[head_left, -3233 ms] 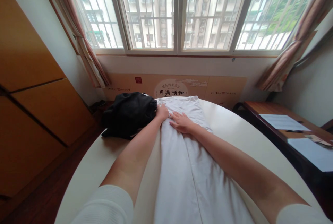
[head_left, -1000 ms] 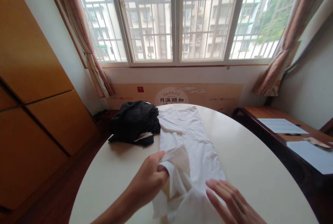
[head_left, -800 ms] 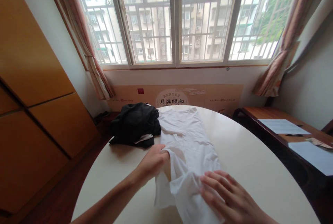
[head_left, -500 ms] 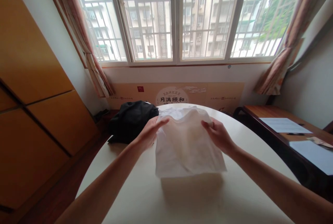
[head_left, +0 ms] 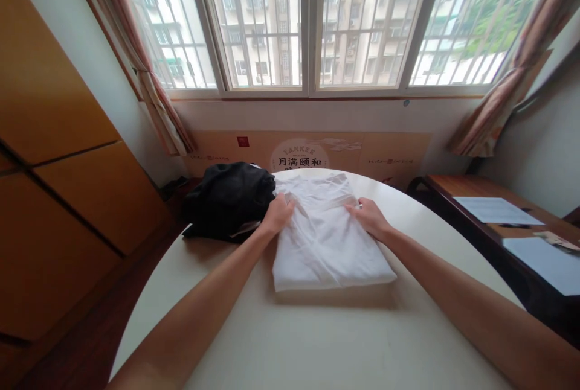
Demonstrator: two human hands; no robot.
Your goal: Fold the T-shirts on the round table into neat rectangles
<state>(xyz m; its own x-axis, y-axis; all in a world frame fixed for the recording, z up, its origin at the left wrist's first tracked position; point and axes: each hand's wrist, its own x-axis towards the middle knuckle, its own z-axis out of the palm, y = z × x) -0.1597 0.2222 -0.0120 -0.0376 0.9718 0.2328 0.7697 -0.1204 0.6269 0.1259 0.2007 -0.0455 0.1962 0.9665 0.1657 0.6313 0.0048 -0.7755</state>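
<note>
The round cream table (head_left: 317, 342) occupies the lower part of the view, and the left forearm (head_left: 190, 317) and right forearm (head_left: 471, 311) extend over it from the bottom corners. The folded white garment (head_left: 333, 245) lies flat on the tabletop as a compact rectangle, at about the middle of the table's width and closer to the far rim than to the near edge. The left hand (head_left: 278, 214) rests on the upper left edge of the garment, with the fingers curled downward onto the cloth. The right hand (head_left: 368, 218) rests on the upper right edge, with the fingers partly extended and slightly curled. Both hands are in contact with the cloth, but the view does not show whether either hand has a firm grip on it. The black clothing bundle (head_left: 226, 203) sits on the table directly beside the garment's upper left corner and close to the left hand. To the left of the table stands a wooden wardrobe (head_left: 58, 136). To the right stands a wooden desk (head_left: 453, 186), which carries two sheets of paper (head_left: 496, 210) and a pen (head_left: 514, 225). Beyond the table, a printed board (head_left: 308, 157) stands below the barred window (head_left: 308, 22). Tied curtains (head_left: 502, 88) hang at the window's sides, and apartment buildings (head_left: 367, 22) are visible outside.
</note>
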